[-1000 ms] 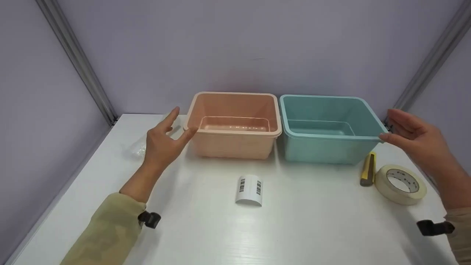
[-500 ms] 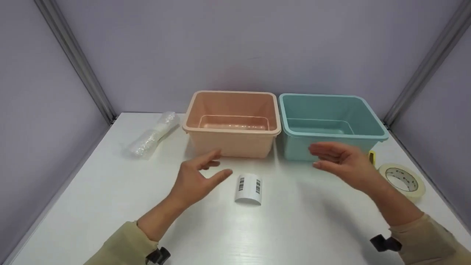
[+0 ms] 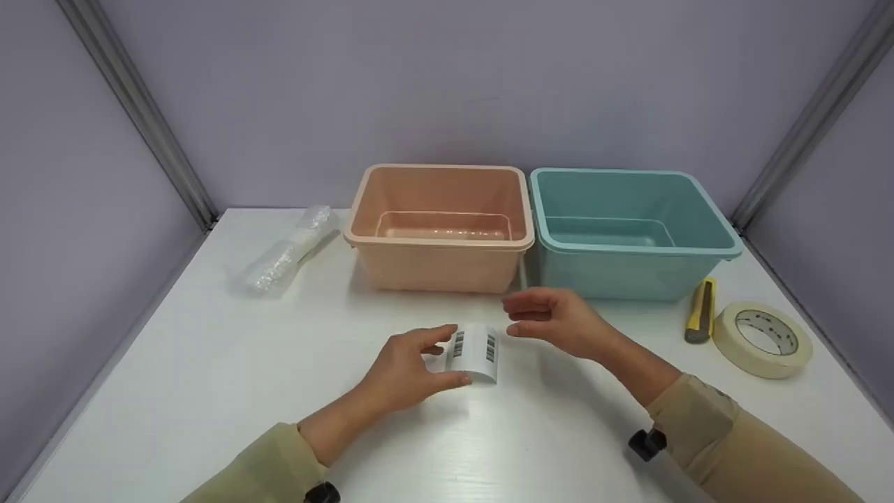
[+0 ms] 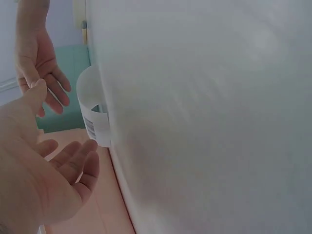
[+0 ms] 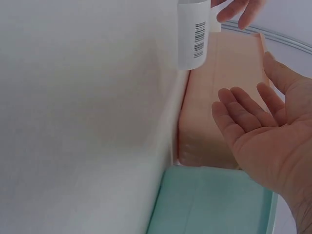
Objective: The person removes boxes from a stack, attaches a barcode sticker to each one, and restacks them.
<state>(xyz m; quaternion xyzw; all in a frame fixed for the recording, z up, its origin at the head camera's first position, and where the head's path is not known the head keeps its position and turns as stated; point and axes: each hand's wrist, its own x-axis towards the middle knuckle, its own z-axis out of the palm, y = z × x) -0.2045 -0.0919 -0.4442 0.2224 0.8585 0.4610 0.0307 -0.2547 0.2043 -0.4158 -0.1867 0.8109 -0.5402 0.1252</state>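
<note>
A curved white label sheet (image 3: 475, 353) with printed barcodes stands arched on the white table, in the middle of the head view. At its left side is my left hand (image 3: 412, 370), thumb and fingers spread apart around its near edge; whether they touch it I cannot tell. My right hand (image 3: 559, 321) hovers just to the label's right, fingers extended and holding nothing. The left wrist view shows the label (image 4: 100, 129) beyond the left fingertips. In the right wrist view, the right palm (image 5: 278, 141) is bare, and the label (image 5: 191, 44) stands a little apart from it.
A pink bin (image 3: 440, 269) and a teal bin (image 3: 614, 276) stand side by side at the back. Bubble wrap (image 3: 290, 248) lies at the left. A yellow utility knife (image 3: 701, 311) and a roll of masking tape (image 3: 733, 349) are at the right.
Both hands have come away from the bins and moved inward and nearer, to either side of the label sheet. The bins and label keep their places.
</note>
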